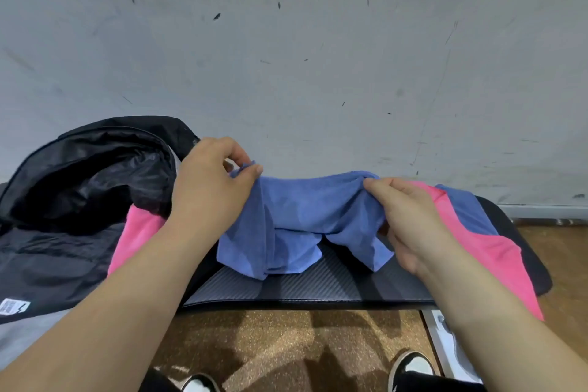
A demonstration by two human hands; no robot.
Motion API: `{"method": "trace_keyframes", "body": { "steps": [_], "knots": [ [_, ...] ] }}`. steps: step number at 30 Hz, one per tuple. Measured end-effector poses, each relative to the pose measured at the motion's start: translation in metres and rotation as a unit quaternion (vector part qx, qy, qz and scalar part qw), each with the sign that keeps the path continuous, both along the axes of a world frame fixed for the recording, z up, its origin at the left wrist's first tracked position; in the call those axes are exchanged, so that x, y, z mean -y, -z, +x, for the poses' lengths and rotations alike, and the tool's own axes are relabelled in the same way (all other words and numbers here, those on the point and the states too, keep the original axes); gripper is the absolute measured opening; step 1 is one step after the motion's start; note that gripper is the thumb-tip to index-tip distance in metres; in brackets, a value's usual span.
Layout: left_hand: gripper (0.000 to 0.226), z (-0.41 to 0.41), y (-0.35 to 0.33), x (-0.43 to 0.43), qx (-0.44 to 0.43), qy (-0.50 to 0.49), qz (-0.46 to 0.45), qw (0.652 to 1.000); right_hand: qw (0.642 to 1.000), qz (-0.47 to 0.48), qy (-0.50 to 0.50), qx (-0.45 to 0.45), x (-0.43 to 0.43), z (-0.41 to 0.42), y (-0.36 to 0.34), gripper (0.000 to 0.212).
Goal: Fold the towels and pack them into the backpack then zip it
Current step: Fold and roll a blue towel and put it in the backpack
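- Left hand (213,191): thumb and forefinger pinch a top corner of the blue towel (299,216), other fingers curled.
- Right hand (410,223): fingers curled, gripping the towel's opposite top edge.
- Blue towel hangs bunched between both hands, its lower folds touching the black ribbed surface (286,288) mid-way, near the front edge.
- Pink towel (493,248) under the right hand, draped over the right end and front edge.
- Second pink towel (136,232) at left, touching the backpack.
- Backpack (95,175), black, at the left end, mouth open.
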State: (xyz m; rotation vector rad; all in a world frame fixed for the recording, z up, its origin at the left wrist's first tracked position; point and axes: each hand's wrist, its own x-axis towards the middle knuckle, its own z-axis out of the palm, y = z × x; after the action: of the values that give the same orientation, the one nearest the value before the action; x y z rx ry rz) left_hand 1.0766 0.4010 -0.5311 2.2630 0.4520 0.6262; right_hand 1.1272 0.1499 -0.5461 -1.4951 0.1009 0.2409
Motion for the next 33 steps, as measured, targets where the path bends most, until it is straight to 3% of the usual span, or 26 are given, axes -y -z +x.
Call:
{"method": "trace_keyframes", "body": {
  "steps": [3,7,10,17,20,22,25,30,33],
  "knots": [
    [0.016,-0.005,-0.001,0.029,-0.011,0.072,-0.131,0.989,0.997,-0.023,-0.032,0.064,-0.007,-0.010,-0.002,0.027],
    [0.010,-0.002,0.010,0.056,-0.061,0.136,-0.167,0.975,0.990,-0.059,-0.022,0.123,-0.021,-0.020,-0.003,0.020],
    [0.008,0.002,0.010,0.062,-0.057,0.132,-0.240,0.960,0.991,-0.065,-0.026,0.116,-0.025,-0.020,0.000,0.032],
    [0.010,-0.001,0.010,0.069,-0.084,0.147,-0.355,0.919,0.984,0.071,-0.132,0.096,-0.017,-0.016,-0.009,0.030],
    [0.017,-0.003,0.009,0.064,-0.071,0.133,-0.373,0.916,0.971,0.115,-0.197,0.068,-0.011,-0.014,-0.011,0.047],
    [0.015,-0.003,0.008,0.057,-0.058,0.116,-0.381,0.916,0.970,0.098,-0.209,0.076,-0.011,-0.014,-0.010,0.041],
    [0.010,-0.003,0.008,0.048,-0.037,0.099,-0.382,0.918,0.980,0.027,-0.168,0.101,-0.014,-0.013,-0.006,0.015],
    [0.012,-0.014,0.006,0.054,-0.039,0.165,-0.389,0.906,0.950,-0.126,-0.115,0.263,-0.022,-0.014,0.000,0.017],
    [0.015,-0.017,0.006,0.058,-0.042,0.191,-0.391,0.900,0.942,-0.110,-0.108,0.298,-0.026,-0.016,0.000,0.017]
  ]
}}
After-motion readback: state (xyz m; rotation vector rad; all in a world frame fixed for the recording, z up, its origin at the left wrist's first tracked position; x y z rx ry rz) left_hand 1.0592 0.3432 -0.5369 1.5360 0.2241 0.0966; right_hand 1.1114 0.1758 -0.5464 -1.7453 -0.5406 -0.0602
